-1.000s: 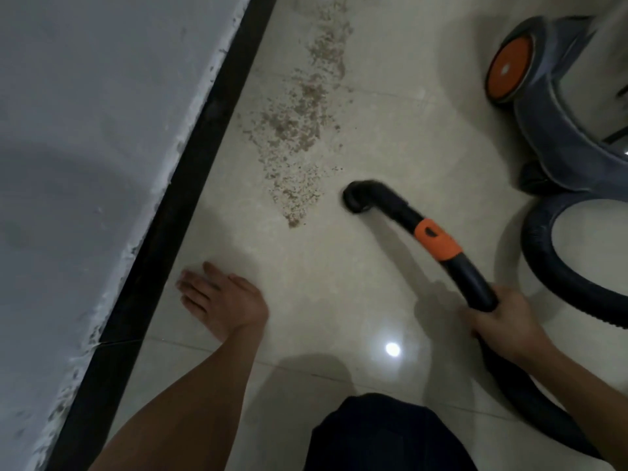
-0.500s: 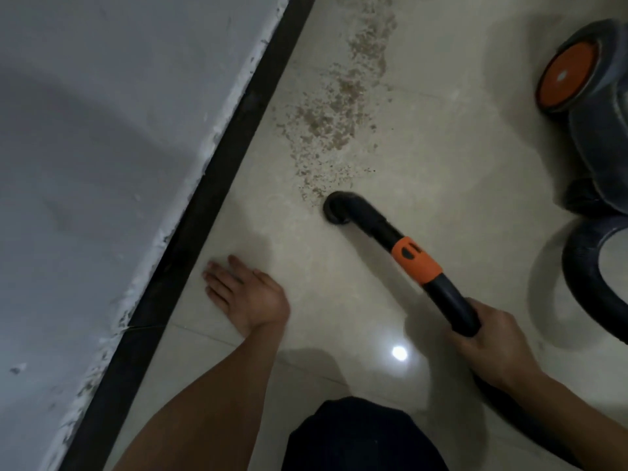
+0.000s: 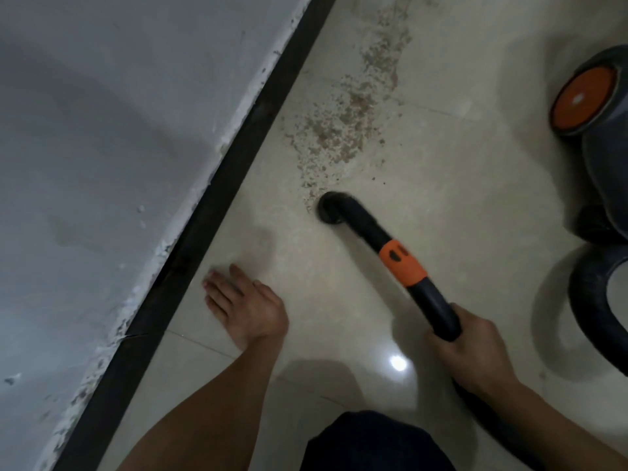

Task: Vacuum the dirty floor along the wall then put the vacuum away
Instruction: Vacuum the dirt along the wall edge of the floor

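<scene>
Right hand [image 3: 475, 355] round curved black wand [image 3: 367, 229] (orange collar [image 3: 402, 263]), grit [image 3: 336, 130] nearby

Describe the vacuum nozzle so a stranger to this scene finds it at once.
From the grey wall and its black skirting strip, move right across the tiles to the trail of brown dirt. At the trail's near end sits the black nozzle, mouth down. Unlike the looped hose nearby, it is the bent tip beyond the orange collar of the tube the right hand grips.
</scene>
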